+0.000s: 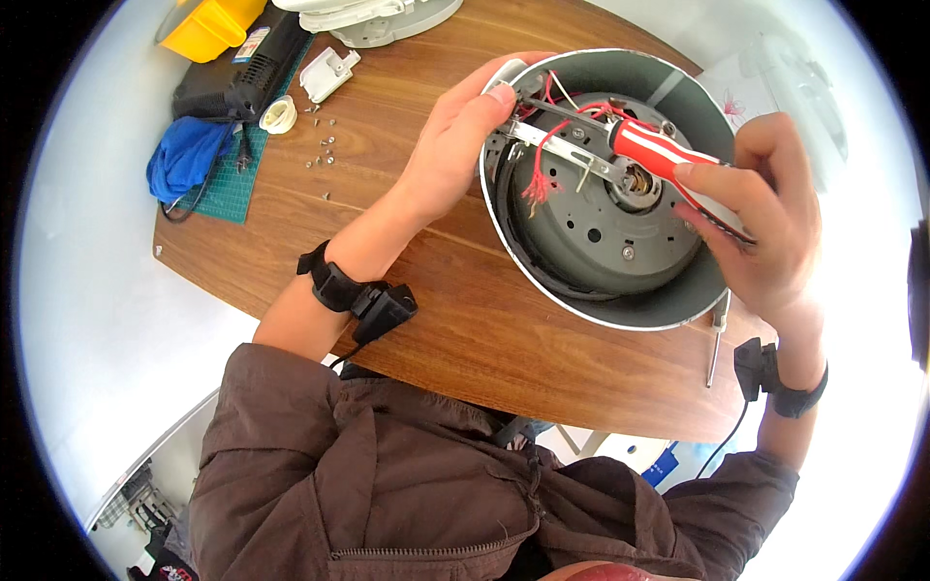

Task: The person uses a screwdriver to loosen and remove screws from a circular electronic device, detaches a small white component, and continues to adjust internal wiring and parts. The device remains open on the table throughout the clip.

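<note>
By the right-hand fingers (727, 184), red-and-white-handled metal pliers (654, 147) are gripped; by the left-hand fingers (484, 110), a round, grey metal housing (668, 296) is clasped at its rim over the brown wooden desk (455, 329). Whether the thin red wires (542, 177) are pinched cannot be told.

With my left hand (448, 145) I am gripping the round metal housing (593, 254) by its upper-left rim, my thumb pressing near the inner edge. My right hand (775, 208) is holding the red-and-white-handled pliers (657, 150), their slim nose pointing across the opening toward my left thumb. Frayed red wires (539, 186) are hanging over the pale metal strip (570, 149) inside. A screwdriver (716, 341) is lying beside the housing, near my right wrist. Toward my left, small screws (329, 141) are lying scattered on the wooden table (455, 334), and a blue cloth (184, 157) is resting on the green cutting mat (228, 192).
</note>
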Demonstrator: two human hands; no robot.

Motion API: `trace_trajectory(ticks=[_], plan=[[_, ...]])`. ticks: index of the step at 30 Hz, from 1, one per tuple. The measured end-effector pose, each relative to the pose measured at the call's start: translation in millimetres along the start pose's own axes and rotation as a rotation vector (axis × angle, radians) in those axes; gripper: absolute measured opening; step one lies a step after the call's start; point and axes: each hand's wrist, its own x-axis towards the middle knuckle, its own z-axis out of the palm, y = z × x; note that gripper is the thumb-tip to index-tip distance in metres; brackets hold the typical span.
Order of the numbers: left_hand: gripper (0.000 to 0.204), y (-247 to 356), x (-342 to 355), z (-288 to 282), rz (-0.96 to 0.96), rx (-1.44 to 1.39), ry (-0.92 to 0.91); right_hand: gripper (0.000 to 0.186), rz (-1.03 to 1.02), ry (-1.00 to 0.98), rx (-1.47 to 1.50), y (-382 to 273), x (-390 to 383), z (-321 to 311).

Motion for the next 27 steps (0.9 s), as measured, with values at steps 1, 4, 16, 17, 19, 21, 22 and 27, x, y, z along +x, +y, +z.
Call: trace_trajectory(ticks=[1, 4, 16, 17, 19, 21, 22, 27], plan=[[0.049, 0, 1, 3, 0.017, -0.034, -0.003, 0.061, 0.012, 0.031, 0.024, 0, -1, 0], [0.047, 1, 1, 5, 0.022, -0.024, -0.003, 0.057, 0.090, 0.149, 0.086, -2, -1, 8], [0.060, 1, 2, 1, 0.041, 0.090, -0.040, 0.053, 0.203, 0.194, 0.045, -13, -11, 15], [0.060, 0, 3, 1, 0.040, 0.091, -0.043, 0.055, 0.208, 0.199, 0.088, -16, -13, 19], [0.060, 0, 2, 1, 0.035, 0.094, -0.047, 0.059, 0.260, 0.187, 0.103, -20, -15, 19], [0.051, -2, 0, 3, 0.053, 0.026, -0.002, 0.062, 0.348, 0.113, 0.061, -21, -16, 11], [0.046, -2, 0, 5, 0.064, -0.010, 0.014, 0.064, 0.391, 0.056, 0.038, -23, -16, 2], [0.061, 3, 2, 6, 0.024, 0.059, -0.031, 0.062, 0.330, 0.116, 0.018, -20, -23, 7]])
